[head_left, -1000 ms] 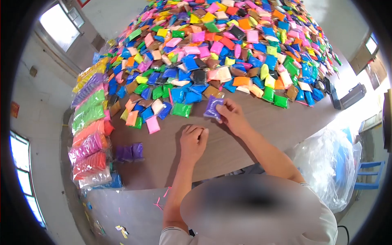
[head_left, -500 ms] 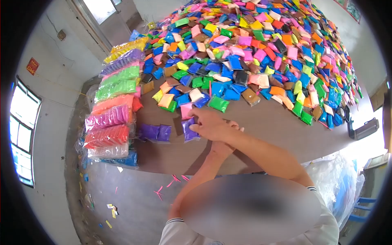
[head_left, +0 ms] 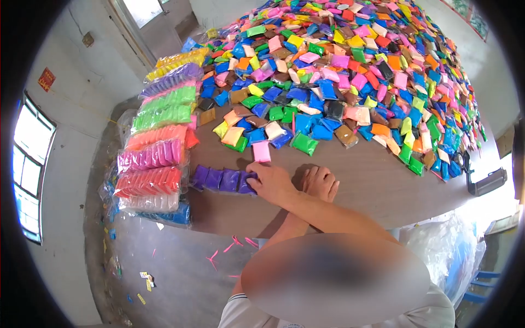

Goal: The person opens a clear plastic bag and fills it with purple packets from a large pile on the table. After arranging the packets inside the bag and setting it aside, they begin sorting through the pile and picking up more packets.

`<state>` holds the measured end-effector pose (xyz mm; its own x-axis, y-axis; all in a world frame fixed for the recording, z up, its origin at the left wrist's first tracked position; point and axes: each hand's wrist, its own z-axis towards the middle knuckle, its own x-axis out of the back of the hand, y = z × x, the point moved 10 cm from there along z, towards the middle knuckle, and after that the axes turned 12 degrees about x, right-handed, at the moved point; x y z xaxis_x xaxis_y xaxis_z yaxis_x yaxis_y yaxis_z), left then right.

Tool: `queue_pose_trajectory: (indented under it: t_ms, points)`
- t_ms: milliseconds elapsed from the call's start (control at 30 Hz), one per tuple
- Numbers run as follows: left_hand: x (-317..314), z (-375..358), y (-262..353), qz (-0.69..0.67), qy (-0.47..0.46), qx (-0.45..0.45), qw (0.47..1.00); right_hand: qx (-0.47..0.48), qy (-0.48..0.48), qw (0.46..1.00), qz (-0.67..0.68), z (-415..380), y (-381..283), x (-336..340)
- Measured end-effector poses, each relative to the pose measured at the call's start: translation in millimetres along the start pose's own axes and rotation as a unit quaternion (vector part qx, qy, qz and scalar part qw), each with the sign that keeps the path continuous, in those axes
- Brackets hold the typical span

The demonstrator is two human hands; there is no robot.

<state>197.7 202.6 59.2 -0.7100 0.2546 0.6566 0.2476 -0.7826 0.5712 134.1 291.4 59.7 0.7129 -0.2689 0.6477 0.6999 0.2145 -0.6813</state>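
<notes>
My right hand (head_left: pixel 270 183) reaches across to the left, its fingers closed on the near end of a row of small purple packets (head_left: pixel 216 179). The end purple packet (head_left: pixel 247 183) sits under its fingertips, against the others in the row. Beneath the right forearm crosses my left arm. My left hand (head_left: pixel 321 183) rests on the brown table (head_left: pixel 372 188), fingers curled in, with nothing visible in them. Just beyond my right hand lies a pink packet (head_left: pixel 261 151) at the front of the pile.
A big heap of mixed coloured packets (head_left: pixel 328 82) covers the far table. Along its left edge lie bagged rows of same-coloured packets, including magenta (head_left: pixel 150 157) and red (head_left: pixel 145 182). A black case-like object (head_left: pixel 486 181) is at the right edge. Clear plastic bags (head_left: pixel 437 246) hang at lower right.
My right hand has moved left with a purple packet, which now adjoins the purple row. My left hand has come out from under the right wrist and now shows on the table.
</notes>
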Motion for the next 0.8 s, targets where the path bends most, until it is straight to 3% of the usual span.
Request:
queue_pose_trajectory:
  t_ms: [67, 233, 300, 433, 633, 800]
  points:
    - [0, -1, 0, 0.022, 0.001, -0.002, 1.0, 0.039, 0.022, 0.999, 0.018, -1, 1, -3]
    - [-1, 0, 11, 0.045, -0.001, -0.043, 0.998, -0.031, -0.088, 0.995, -0.039, 3, 26, -40]
    - [-4, 0, 10, 0.06, 0.002, -0.063, 0.996, -0.002, -0.032, 0.997, -0.063, 2, 18, -30]
    - [-5, 0, 21, 0.1, -0.033, -0.046, 0.993, 0.022, 0.077, 0.995, 0.057, 1, 8, -4]
    - [-7, -1, 30, 0.155, -0.035, -0.044, 0.986, 0.026, 0.096, 0.992, 0.082, -17, 0, 11]
    - [-8, -3, 27, 0.186, -0.024, -0.031, 0.982, 0.071, 0.192, 0.973, 0.11, -46, -13, 59]
